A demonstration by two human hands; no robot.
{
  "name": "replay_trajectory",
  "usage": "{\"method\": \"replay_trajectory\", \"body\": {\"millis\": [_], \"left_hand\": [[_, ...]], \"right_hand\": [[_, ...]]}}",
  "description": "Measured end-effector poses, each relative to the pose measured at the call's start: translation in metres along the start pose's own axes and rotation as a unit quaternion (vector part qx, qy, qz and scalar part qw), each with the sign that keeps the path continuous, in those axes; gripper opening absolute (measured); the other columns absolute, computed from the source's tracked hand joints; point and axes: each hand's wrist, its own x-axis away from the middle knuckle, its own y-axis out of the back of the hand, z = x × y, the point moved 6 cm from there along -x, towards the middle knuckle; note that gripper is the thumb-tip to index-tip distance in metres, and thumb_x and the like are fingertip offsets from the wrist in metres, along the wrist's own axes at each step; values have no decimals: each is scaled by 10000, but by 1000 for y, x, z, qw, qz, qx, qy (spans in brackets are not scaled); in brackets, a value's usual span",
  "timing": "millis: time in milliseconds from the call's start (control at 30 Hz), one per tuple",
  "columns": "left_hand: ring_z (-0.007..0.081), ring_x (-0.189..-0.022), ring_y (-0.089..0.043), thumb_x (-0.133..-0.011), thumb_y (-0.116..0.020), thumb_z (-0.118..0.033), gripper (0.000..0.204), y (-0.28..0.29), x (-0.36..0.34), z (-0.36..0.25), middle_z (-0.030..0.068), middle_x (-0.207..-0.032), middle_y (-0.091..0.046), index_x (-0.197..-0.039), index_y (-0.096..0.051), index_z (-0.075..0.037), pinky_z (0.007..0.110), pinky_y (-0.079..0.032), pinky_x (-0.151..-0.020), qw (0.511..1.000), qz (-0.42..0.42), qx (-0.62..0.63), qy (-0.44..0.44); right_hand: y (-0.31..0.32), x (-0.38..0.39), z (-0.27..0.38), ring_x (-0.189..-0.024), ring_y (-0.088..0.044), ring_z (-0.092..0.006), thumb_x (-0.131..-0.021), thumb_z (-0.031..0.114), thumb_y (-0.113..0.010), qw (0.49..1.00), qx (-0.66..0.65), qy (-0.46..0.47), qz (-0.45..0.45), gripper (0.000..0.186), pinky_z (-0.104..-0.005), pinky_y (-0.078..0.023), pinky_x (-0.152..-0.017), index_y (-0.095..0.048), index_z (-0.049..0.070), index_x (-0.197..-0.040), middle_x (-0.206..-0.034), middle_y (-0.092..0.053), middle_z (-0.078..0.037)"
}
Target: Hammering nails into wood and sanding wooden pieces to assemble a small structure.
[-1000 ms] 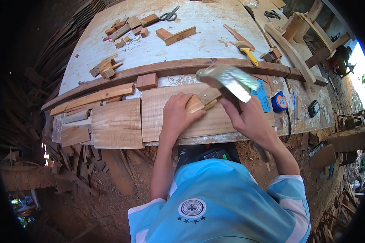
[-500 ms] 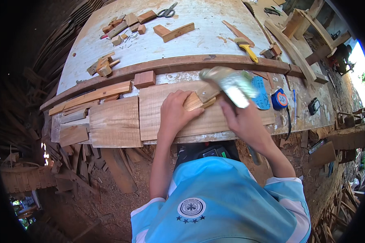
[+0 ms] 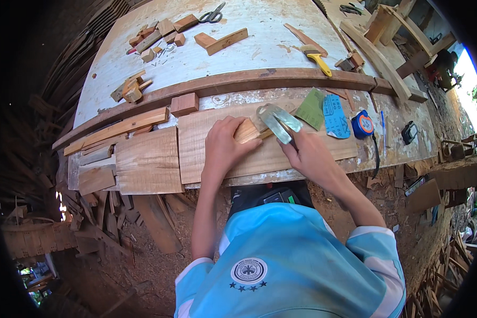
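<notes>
My left hand (image 3: 222, 146) grips a small wooden piece (image 3: 247, 131) on a wide light board (image 3: 199, 155), its fingers wrapped over the near end. My right hand (image 3: 307, 156) is closed round a hammer, mostly by the handle under my fingers; the shiny metal claw head (image 3: 281, 123) lies over the far end of that piece, and whether it touches is unclear. Just right of the hammer lie green sandpaper (image 3: 310, 106) and blue sandpaper (image 3: 336, 119).
A long wooden rail (image 3: 222, 82) crosses the worktable (image 3: 143, 69). Around are a tape measure (image 3: 362, 125), a yellow-handled brush (image 3: 322, 66), scissors (image 3: 211, 16), offcuts (image 3: 161, 37), more boards (image 3: 146, 159) at left and a wooden frame (image 3: 403, 32) at back right.
The blurred hammer head has come a little down and left over the held piece and is now sharper, uncovering the green sandpaper. My left hand has shifted slightly left with the view.
</notes>
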Motion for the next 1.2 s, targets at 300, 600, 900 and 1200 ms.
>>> {"method": "replay_trajectory", "body": {"millis": [300,600,900,1200], "left_hand": [[301,-963,-561,-676,-746,-354,534,13,-8,-26,134,-972,-607,-1072,-611,-22,415,-426,-854,997,-26,-12,-76],[223,-891,-633,-770,-711,-259,458,10,-30,-15,128,-1004,-661,-1123,-613,16,301,-478,-808,993,86,76,-2],[146,-992,-613,-842,-657,-96,452,19,-27,-16,110,-1110,-622,-1250,-501,22,261,-519,-832,758,30,641,112],[174,-1037,-583,-771,-693,-20,555,23,-12,-32,116,-1183,-582,-1276,-472,40,297,-485,-889,780,-12,623,55]], "right_hand": [[53,13,-39,-719,-616,-365,-820,262,-645,976,147,-107,-121,308,-430,-473,-599,-554,29,-1000,-792,-620,-188],[47,33,-79,-852,-580,-356,-724,198,-704,962,197,-135,-132,390,-439,-467,-710,-584,44,-1062,-904,-582,-167],[25,-18,5,-1042,-564,-316,-791,255,-694,958,-273,38,-75,720,-374,-450,-886,-327,23,-1366,-1132,-539,-210],[7,-29,21,-1123,-542,-367,-860,240,-592,948,-308,67,-42,796,-389,-415,-942,-110,-6,-1442,-1237,-496,-298]]}}
